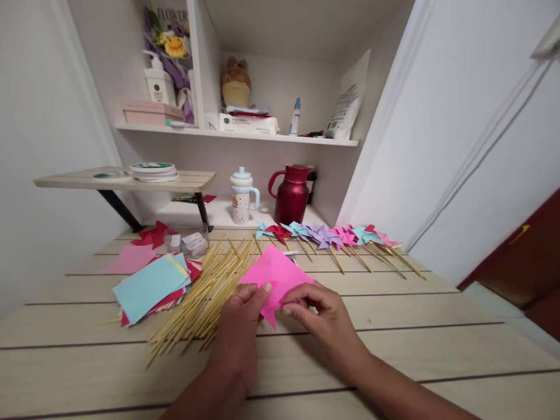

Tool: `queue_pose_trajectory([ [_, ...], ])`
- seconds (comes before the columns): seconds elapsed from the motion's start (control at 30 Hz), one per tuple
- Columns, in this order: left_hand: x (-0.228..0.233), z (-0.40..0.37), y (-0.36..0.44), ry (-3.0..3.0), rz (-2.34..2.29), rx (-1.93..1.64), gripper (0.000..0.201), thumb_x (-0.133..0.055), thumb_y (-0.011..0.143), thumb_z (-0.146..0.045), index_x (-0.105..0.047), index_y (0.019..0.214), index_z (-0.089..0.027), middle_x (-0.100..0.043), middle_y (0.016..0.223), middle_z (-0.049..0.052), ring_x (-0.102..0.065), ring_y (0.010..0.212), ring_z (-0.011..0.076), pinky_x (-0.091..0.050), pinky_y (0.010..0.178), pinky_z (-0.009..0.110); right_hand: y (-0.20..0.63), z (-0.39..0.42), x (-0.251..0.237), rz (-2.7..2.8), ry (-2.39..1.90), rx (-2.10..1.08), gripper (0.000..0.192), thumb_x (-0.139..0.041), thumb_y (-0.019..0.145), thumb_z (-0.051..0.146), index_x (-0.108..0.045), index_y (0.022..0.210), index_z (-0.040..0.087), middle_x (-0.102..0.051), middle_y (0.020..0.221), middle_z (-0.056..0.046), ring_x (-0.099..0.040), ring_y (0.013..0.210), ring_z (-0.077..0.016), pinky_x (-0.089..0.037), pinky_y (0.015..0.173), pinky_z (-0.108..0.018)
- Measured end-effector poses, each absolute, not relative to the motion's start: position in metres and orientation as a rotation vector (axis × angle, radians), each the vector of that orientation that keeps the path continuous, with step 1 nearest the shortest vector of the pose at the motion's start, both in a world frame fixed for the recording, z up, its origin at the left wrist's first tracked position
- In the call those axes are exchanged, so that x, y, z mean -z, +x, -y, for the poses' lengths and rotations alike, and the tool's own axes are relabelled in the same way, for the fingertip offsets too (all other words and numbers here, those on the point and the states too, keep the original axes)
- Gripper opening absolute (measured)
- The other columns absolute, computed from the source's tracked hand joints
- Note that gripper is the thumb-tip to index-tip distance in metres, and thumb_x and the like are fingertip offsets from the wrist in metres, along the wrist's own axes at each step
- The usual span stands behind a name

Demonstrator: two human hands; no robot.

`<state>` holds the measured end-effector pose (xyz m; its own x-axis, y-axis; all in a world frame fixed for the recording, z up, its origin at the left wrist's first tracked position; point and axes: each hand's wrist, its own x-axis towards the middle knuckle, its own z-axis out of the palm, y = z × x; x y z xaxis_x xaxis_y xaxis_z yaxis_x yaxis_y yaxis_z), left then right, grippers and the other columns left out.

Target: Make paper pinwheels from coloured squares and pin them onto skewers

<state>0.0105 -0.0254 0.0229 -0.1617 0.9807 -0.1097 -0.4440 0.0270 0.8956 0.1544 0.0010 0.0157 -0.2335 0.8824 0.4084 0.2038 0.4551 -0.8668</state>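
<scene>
You hold one pink paper square (276,273) between both hands, low over the wooden table (415,326), just ahead of centre. Your left hand (238,329) pinches the near edge of the sheet at about 7 o'clock of the paper, thumb on top. Your right hand (321,312) pinches the same near edge at about 5 o'clock, fingertips closed on the paper. Both hands are grasping the sheet; neither is free.

The step in hand appears to be folding or creasing: the near corner of the sheet points down between your hands, and the far part lies flat over the skewer ends.

Surroundings, read from the sheet:
- At 9 o'clock, touching or just beside it, a loose pile of bamboo sticks (201,291).
- Further out at 9 o'clock, a stack of coloured paper squares (149,286), light blue on top.
- At 12 to 2 o'clock, a row of finished paper pinwheels (328,236) on sticks.
- Beyond these, a red jug (292,195) and a lidded cup (242,198).

The next move likely calls for aligned edges and firm, even fingertip pressure along the fold line. Keep the sheet off the sticks to avoid a crooked crease.
</scene>
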Motion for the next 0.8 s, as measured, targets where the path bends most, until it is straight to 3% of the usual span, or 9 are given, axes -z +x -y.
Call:
queue_pose_trajectory([
  [0.1,-0.0213,0.0261,0.0115,0.720,-1.007,-1.449,0.024,-0.074,0.072,-0.038,-0.066,0.066,-0.017,-0.054,0.063,-0.003,-0.045,0.062,0.0118,-0.037,0.061,0.024,0.1533,-0.0011,-0.0151,1.647,-0.963,-0.881,0.015,-0.073,0.078,0.030,-0.068,0.068,0.019,-0.054,0.060,0.003,-0.043,0.059,-0.0130,-0.034,0.056,-0.026],
  [0.43,-0.0271,0.0300,0.0162,0.673,-1.005,-1.425,0.026,-0.081,0.063,-0.038,-0.071,0.070,-0.015,-0.066,0.072,0.003,-0.053,0.071,0.0151,-0.045,0.070,0.027,0.1512,-0.0012,-0.0118,1.445,-0.932,-1.159,0.026,-0.069,0.081,0.041,-0.057,0.071,0.019,-0.047,0.054,0.006,-0.042,0.048,-0.0106,-0.033,0.047,-0.023],
  [0.8,-0.0245,0.0309,0.0171,0.663,-0.975,-1.433,0.024,-0.082,0.064,-0.036,-0.073,0.072,-0.015,-0.067,0.072,0.003,-0.055,0.069,0.0151,-0.045,0.071,0.028,0.1503,-0.0014,-0.0130,1.483,-0.943,-1.079,0.027,-0.070,0.079,0.036,-0.054,0.064,0.020,-0.047,0.057,0.005,-0.043,0.053,-0.0114,-0.034,0.051,-0.025],
])
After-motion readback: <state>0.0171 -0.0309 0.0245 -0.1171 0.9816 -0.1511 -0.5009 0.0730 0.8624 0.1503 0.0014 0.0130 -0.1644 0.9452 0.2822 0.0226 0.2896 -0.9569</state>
